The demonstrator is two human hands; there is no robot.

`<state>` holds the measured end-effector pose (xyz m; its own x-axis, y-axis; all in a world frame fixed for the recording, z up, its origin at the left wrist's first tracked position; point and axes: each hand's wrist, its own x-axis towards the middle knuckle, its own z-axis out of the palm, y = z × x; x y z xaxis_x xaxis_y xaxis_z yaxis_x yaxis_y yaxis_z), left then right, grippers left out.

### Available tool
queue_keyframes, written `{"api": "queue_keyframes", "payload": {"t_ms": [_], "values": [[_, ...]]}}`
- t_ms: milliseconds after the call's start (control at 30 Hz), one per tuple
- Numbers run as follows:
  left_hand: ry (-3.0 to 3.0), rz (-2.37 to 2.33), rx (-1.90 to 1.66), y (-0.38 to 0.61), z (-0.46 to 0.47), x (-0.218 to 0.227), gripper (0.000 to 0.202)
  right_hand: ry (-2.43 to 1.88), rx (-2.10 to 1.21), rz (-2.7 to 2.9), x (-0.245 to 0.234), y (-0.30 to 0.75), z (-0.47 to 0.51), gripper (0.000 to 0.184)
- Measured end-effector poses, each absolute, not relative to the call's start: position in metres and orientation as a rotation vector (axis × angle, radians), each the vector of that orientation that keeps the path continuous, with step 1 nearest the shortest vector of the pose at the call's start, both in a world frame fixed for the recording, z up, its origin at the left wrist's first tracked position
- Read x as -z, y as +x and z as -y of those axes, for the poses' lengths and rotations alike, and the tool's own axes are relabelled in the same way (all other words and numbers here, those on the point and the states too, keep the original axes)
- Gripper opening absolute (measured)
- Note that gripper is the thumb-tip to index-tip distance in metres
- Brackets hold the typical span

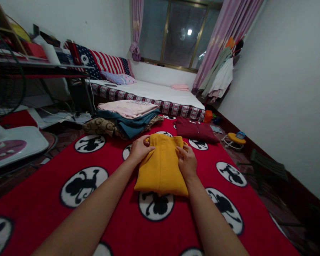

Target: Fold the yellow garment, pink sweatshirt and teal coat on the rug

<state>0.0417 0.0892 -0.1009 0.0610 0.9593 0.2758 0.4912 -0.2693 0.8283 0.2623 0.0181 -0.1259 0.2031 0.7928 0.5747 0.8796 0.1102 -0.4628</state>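
A folded yellow garment (161, 167) lies on the red blanket (117, 217) in front of me. Its far left corner is pinched by my left hand (140, 149), thumb on top and fingers curled at the edge. At the far right corner, my right hand (187, 160) grips the cloth the same way. Just beyond it to the right rests a folded dark red garment (196, 131). To the left, beyond my left hand, sits a stack of clothes with a pink garment (129, 108) on top, a teal garment (133, 124) under it and a brown patterned cloth (102, 127) at the bottom.
A low bed (154, 90) stands by the window. At the left is a cluttered desk (37, 67) above a white appliance (18, 142). On the right are a yellow stool (236, 138), a dark folding stool (268, 165) and clothes hanging (222, 78) by the wall.
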Motion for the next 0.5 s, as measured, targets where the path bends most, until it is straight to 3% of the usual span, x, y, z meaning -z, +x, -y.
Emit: {"api": "queue_keyframes", "payload": {"t_ms": [167, 267, 500], "values": [[1.519, -1.106, -1.443, 0.043, -0.094, 0.099, 0.044, -1.578, 0.161, 1.542, 0.125, 0.263, -0.019, 0.038], [1.494, -1.184, -1.589, 0.039, -0.095, 0.099, 0.037, -1.508, 0.229, 1.443, 0.123, 0.262, -0.019, 0.042], [2.017, -1.374, -1.587, 0.043, -0.081, 0.091, 0.026, -1.711, 0.231, 1.391, 0.121, 0.260, -0.016, 0.043]]}}
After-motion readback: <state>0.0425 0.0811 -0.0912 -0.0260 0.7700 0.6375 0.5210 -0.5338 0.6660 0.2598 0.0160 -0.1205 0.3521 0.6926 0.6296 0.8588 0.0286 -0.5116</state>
